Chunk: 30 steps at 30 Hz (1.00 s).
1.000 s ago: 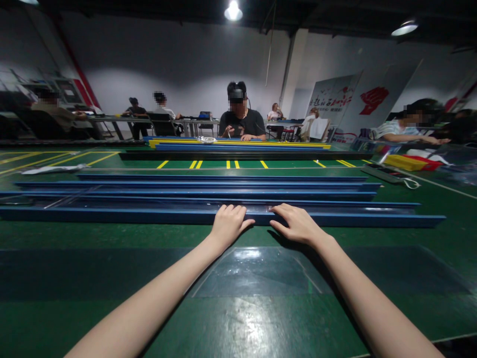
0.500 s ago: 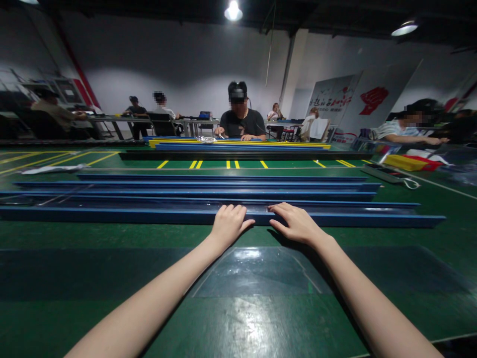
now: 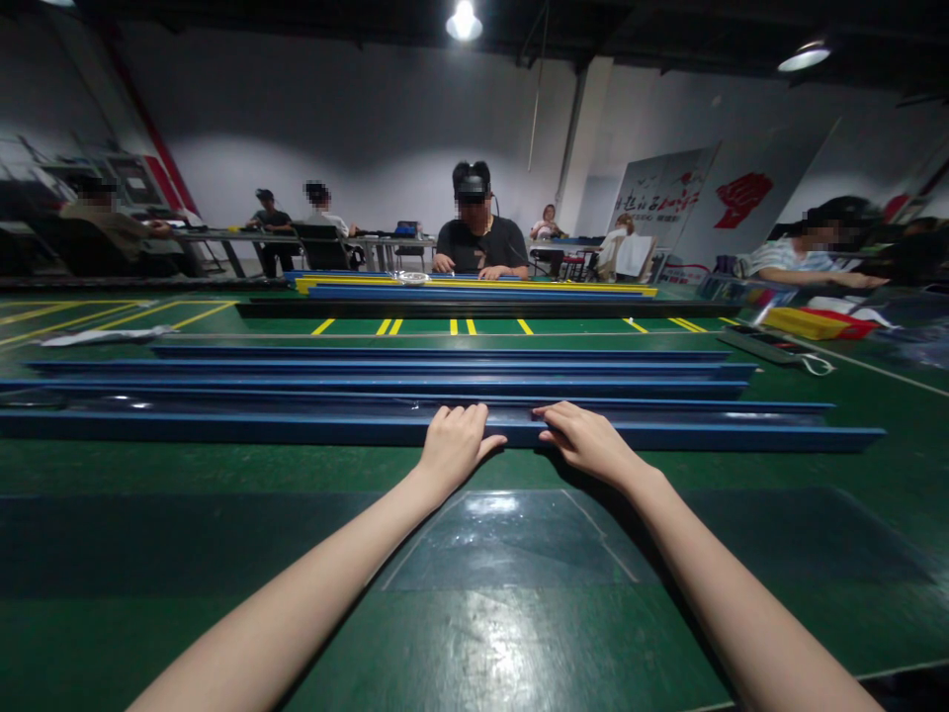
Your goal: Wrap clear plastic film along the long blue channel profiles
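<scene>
A long blue plastic channel lies crosswise on the green table in front of me, with what looks like clear film inside it. My left hand is closed over its near wall, fingertips inside and thumb on the near side, pointing right. A short gap to the right, my right hand curls over the same wall, fingers bent inward and thumb on the near side. Its fingertips are partly hidden behind the wall. Between my forearms and beyond them, a clear plastic sheet lies flat on the table.
More blue channels lie parallel just behind. Farther back are a black strip and yellow and blue strips, with a person seated beyond. A dark flat device and a yellow tray are at right.
My right hand's fingers and thumb have drawn in slightly; my left hand has hardly moved. The glints on the film at the channel's left end have shifted.
</scene>
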Motion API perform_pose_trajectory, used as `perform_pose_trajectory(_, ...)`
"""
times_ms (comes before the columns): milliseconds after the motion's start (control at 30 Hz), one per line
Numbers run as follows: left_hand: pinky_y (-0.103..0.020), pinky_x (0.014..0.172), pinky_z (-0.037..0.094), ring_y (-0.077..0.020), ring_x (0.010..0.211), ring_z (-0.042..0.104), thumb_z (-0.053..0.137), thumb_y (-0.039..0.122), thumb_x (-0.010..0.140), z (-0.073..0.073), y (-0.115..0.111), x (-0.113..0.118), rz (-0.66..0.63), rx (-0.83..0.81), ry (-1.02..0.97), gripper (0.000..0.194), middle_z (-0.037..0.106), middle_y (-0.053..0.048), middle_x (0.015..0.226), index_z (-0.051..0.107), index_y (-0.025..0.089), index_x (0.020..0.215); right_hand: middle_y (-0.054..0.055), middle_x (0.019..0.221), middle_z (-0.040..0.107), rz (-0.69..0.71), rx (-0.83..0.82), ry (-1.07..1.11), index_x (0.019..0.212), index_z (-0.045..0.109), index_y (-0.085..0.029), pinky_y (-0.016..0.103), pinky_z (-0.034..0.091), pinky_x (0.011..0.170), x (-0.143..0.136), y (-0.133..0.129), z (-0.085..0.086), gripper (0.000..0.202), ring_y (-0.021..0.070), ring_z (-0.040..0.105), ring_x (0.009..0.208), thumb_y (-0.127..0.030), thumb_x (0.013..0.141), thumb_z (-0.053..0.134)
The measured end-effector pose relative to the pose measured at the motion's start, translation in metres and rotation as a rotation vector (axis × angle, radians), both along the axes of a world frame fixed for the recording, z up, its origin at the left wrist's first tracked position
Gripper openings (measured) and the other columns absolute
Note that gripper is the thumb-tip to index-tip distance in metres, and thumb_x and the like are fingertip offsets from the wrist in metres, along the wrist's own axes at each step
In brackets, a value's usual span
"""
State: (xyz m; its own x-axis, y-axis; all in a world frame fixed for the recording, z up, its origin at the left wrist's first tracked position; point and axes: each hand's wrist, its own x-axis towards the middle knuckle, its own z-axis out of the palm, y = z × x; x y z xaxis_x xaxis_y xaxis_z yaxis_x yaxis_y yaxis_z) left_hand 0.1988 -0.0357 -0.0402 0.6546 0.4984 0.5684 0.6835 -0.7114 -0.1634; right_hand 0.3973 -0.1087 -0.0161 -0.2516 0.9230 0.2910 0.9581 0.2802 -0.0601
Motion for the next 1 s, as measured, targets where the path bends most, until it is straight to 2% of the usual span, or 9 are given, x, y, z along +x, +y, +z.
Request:
perform_pose_trajectory(400,-0.03,0.062,0.031,-0.0203,0.069,0.054,0.044,0.052,0.078,0.0,0.001,0.001,-0.001,0.0,-0.019,0.037,0.06,-0.006,0.07,0.053,0.015,0.081,0.009,0.108,0.057,-0.012,-0.005,0.001,0.099,0.056,-0.016,0.028,0.041,0.081,0.0,0.0,-0.001,0.024,0.0172,0.051,0.099,-0.025,0.083,0.04)
perform_pose_trajectory(600,-0.03,0.063,0.031,-0.0201,0.069,0.054,0.044,0.051,0.078,0.0,0.001,0.0,-0.002,-0.006,-0.023,0.037,0.06,-0.006,0.071,0.052,0.015,0.081,0.009,0.096,0.058,-0.044,0.006,-0.074,0.094,0.055,-0.016,0.027,0.04,0.074,-0.004,-0.002,0.001,0.025,0.018,0.052,0.089,-0.03,0.085,0.037)
perform_pose_trajectory(767,-0.03,0.063,0.031,-0.0199,0.069,0.053,0.043,0.051,0.078,0.0,0.0,0.0,0.002,0.0,-0.02,0.037,0.06,-0.006,0.07,0.052,0.016,0.08,0.007,0.09,0.056,-0.019,0.074,-0.079,0.092,0.052,-0.017,0.027,0.038,0.072,-0.01,-0.001,0.001,0.023,0.0176,0.049,0.084,-0.034,0.085,0.037)
perform_pose_trajectory(1000,-0.031,0.062,0.031,-0.0205,0.069,0.053,0.042,0.051,0.079,0.0,0.001,0.0,-0.006,0.002,-0.015,0.038,0.059,-0.006,0.071,0.052,0.015,0.081,0.005,0.082,0.054,-0.028,0.143,-0.098,0.081,0.051,-0.018,0.024,0.035,0.064,-0.015,0.002,-0.002,0.018,0.016,0.048,0.076,-0.029,0.086,0.037)
